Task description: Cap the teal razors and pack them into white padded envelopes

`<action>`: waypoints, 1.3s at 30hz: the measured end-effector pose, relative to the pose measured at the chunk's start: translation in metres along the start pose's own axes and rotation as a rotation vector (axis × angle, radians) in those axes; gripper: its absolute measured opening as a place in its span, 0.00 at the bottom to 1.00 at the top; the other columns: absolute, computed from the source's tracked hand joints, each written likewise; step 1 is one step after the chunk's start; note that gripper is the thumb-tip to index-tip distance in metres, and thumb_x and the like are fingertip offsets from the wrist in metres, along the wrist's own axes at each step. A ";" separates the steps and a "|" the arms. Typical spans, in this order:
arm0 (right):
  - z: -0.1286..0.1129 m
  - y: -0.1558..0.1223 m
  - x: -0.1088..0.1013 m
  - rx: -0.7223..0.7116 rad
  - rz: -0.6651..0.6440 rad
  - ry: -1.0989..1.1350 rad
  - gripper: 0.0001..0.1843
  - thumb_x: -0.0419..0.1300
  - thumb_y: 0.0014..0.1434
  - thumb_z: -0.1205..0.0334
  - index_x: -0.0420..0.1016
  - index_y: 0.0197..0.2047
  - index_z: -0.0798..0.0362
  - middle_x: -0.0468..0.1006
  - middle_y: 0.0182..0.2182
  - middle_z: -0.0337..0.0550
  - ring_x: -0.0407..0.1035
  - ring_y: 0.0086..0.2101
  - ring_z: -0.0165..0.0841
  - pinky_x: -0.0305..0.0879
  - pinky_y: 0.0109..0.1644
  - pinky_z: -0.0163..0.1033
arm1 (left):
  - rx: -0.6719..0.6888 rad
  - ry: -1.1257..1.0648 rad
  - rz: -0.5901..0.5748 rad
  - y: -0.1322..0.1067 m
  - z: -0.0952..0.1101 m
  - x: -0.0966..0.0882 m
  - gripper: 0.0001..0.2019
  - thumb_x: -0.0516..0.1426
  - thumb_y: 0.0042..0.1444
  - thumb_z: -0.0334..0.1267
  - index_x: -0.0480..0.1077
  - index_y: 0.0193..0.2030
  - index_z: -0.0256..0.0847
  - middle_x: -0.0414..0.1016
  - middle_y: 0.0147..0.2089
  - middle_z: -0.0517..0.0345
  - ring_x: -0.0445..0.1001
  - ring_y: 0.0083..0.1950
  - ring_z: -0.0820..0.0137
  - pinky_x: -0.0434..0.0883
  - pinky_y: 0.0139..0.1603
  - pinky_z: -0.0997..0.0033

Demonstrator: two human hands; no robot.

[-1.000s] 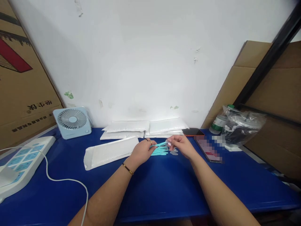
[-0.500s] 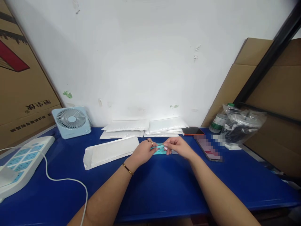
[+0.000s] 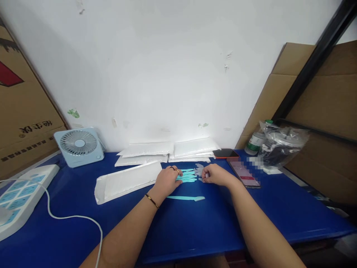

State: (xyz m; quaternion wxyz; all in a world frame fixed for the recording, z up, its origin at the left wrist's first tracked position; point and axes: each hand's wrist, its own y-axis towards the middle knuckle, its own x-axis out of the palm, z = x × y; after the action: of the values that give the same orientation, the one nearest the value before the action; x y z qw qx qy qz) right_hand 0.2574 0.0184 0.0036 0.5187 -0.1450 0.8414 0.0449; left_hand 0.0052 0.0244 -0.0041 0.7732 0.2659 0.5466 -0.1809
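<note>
Several turquoise eyebrow razors [image 3: 189, 176] lie side by side on the blue table. My left hand [image 3: 169, 180] is closed around their left ends, thumb on the near side. A single razor [image 3: 185, 198] lies apart, nearer to me, its blade end to the right and its other end passing behind my left wrist. Small translucent caps [image 3: 199, 167] sit at the right ends of the group. My right hand [image 3: 213, 175] is pinched at these caps, with a clear piece partly showing at its fingertips. The fingers hide some of it.
A padded white mailer [image 3: 125, 182] lies left of my hands. More white mailers [image 3: 147, 149] are stacked by the wall. Two phones, one a red-edged phone [image 3: 225, 153], a bottle [image 3: 254, 143] and a bagged item stand right. A fan [image 3: 79, 147], power strip [image 3: 25, 197] and cable are left.
The single razor now lies on the table in front of the group. My right hand has moved right, away from my left hand, uncovering the razors and caps.
</note>
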 end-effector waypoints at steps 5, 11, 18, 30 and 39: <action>0.002 0.001 0.003 -0.005 -0.014 0.001 0.04 0.62 0.45 0.64 0.75 0.28 0.53 0.75 0.24 0.40 0.67 0.25 0.30 0.55 0.26 0.31 | -0.039 -0.031 -0.006 0.004 -0.004 0.004 0.06 0.57 0.52 0.38 0.73 0.36 0.44 0.72 0.41 0.58 0.70 0.43 0.67 0.65 0.43 0.70; -0.001 -0.001 0.000 -0.056 0.027 0.174 0.04 0.60 0.49 0.63 0.72 0.29 0.55 0.72 0.22 0.38 0.67 0.22 0.29 0.58 0.25 0.31 | -0.074 -0.112 0.034 0.006 -0.004 0.004 0.06 0.56 0.54 0.39 0.73 0.32 0.43 0.72 0.37 0.59 0.70 0.39 0.69 0.63 0.37 0.72; -0.008 -0.001 -0.002 -0.128 0.032 0.379 0.08 0.60 0.50 0.58 0.72 0.30 0.55 0.73 0.21 0.39 0.68 0.22 0.29 0.61 0.26 0.32 | -0.085 -0.141 0.028 0.006 -0.004 0.000 0.06 0.55 0.54 0.40 0.72 0.32 0.43 0.74 0.33 0.60 0.70 0.36 0.69 0.60 0.35 0.72; -0.013 -0.004 -0.005 -0.142 0.037 0.400 0.08 0.61 0.50 0.59 0.73 0.30 0.56 0.73 0.21 0.39 0.67 0.23 0.29 0.61 0.27 0.32 | -0.083 -0.135 0.018 0.006 -0.004 -0.003 0.07 0.55 0.54 0.40 0.73 0.32 0.43 0.75 0.34 0.60 0.70 0.36 0.70 0.61 0.35 0.72; -0.026 -0.006 0.002 -0.132 -0.239 0.432 0.09 0.64 0.46 0.59 0.76 0.30 0.55 0.73 0.20 0.38 0.71 0.24 0.31 0.66 0.29 0.33 | 0.051 -0.138 -0.153 -0.002 0.015 -0.003 0.06 0.58 0.52 0.41 0.75 0.29 0.44 0.76 0.30 0.62 0.71 0.34 0.71 0.62 0.35 0.74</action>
State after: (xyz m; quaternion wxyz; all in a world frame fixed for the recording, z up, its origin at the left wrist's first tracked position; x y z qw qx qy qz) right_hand 0.2359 0.0059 0.0139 0.3180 -0.2830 0.9049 0.0060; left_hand 0.0143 0.0133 0.0026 0.7859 0.2298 0.5061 -0.2709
